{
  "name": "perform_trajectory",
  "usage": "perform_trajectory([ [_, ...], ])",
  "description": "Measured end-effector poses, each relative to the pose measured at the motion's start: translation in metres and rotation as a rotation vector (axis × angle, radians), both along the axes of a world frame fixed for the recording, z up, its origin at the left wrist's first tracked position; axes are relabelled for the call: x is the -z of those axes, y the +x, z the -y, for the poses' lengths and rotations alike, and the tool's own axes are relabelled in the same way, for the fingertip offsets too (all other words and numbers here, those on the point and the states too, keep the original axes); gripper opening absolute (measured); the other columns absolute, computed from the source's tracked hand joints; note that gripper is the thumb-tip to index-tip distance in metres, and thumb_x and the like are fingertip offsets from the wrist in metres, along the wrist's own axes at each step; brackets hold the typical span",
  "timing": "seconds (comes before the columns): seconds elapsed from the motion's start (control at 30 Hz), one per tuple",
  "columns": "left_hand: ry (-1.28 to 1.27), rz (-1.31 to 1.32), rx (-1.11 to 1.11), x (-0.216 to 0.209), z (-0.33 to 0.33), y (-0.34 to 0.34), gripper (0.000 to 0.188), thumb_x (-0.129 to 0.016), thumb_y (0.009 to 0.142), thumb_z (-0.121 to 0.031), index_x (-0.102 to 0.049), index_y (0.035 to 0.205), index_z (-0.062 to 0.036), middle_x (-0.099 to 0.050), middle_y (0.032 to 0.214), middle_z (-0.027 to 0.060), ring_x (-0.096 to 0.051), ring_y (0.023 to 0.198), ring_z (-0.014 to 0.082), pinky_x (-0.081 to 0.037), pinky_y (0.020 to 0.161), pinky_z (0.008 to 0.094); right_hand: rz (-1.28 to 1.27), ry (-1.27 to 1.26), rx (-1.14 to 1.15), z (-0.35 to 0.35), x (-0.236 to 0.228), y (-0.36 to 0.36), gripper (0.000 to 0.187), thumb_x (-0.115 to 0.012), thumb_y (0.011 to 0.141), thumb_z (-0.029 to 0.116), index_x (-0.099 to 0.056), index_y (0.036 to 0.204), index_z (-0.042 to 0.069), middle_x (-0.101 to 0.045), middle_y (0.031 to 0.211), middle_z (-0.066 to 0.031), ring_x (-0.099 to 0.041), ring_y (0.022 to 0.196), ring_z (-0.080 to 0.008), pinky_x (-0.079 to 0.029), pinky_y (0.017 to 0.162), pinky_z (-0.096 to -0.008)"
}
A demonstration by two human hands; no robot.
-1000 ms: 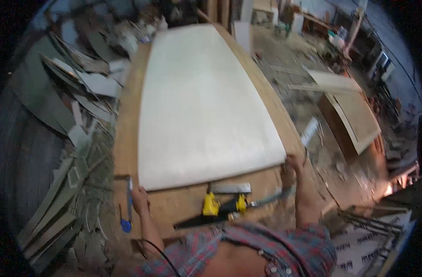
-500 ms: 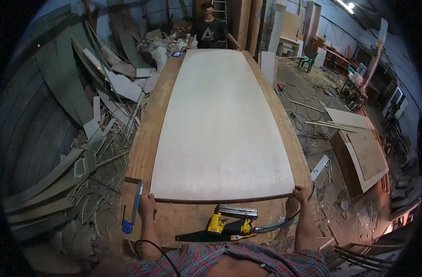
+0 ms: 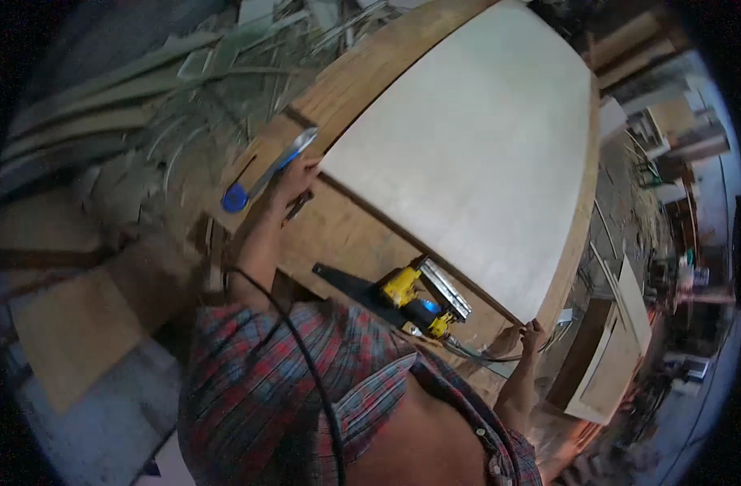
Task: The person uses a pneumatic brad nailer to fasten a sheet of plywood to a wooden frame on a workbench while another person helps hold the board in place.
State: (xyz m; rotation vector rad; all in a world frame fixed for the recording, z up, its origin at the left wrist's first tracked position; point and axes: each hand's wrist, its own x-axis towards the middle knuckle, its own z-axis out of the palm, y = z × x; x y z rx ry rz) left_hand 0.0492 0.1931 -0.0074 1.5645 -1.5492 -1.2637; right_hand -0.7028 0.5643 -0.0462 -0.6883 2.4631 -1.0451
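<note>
A large pale board [image 3: 476, 154] with a dark front edge lies on the wooden workbench [image 3: 370, 77]. My left hand [image 3: 297, 180] is at its near left corner, fingers curled against the edge and slightly blurred. At the near right corner, my right hand [image 3: 533, 334] pinches the board. Between my hands, a yellow pneumatic nail gun [image 3: 403, 285] with a silver magazine rests on the bench over a long dark flat blade [image 3: 346, 285]. Beside my left hand are a blue-and-silver strip-shaped tool [image 3: 293, 150] and a blue round thing [image 3: 235, 198]. A small dark tool [image 3: 297, 209] shows by my left wrist.
An air hose [image 3: 484, 356] runs from the nail gun past my right hand. A black cable [image 3: 293, 324] hangs across my left arm and shirt. Scrap strips [image 3: 143, 89] are heaped left of the bench. A wooden box [image 3: 585, 356] stands at the right.
The view has tilted and swung, so the bench now slants up to the right. The person at the far end is out of view. Both hands remain at the board's near corners.
</note>
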Motion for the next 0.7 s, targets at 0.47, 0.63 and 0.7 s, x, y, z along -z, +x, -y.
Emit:
perform_trajectory([
  [0.47, -0.379, 0.084, 0.089, 0.035, -0.027, 0.037, 0.040, -0.065, 0.096, -0.023, -0.063, 0.134, -0.0127, -0.067, 0.126, 0.0154, -0.068, 0.106, 0.0271, -0.055, 0.086, 0.0383, -1.017, 0.959, -1.319, 0.034, -0.028, -0.014, 0.017, -0.052, 0.092, 0.015, -0.067, 0.091, 0.007, -0.068, 0.088, -0.0160, -0.065, 0.076, -0.0362, -0.053, 0.066, -0.0474],
  [0.63, -0.396, 0.106, 0.053, 0.013, -0.016, 0.015, 0.040, -0.066, 0.095, -0.023, -0.064, 0.134, -0.0188, -0.071, 0.112, 0.0138, -0.071, 0.093, 0.0251, -0.055, 0.083, 0.0349, -0.622, 0.266, -0.691, 0.128, -0.065, 0.155, 0.037, -0.069, 0.094, 0.019, -0.064, 0.124, -0.002, -0.065, 0.127, -0.0225, -0.062, 0.120, -0.0327, -0.049, 0.101, -0.0407],
  [0.7, -0.464, 0.204, 0.022, 0.023, -0.028, 0.029, 0.036, -0.067, 0.093, -0.025, -0.068, 0.128, -0.0179, -0.071, 0.115, 0.0104, -0.070, 0.099, 0.0275, -0.056, 0.084, 0.0368, -0.609, 0.206, -0.989, 0.198, -0.081, 0.270, 0.036, -0.068, 0.094, 0.017, -0.064, 0.127, 0.001, -0.060, 0.135, -0.0230, -0.057, 0.125, -0.0380, -0.046, 0.105, -0.0435],
])
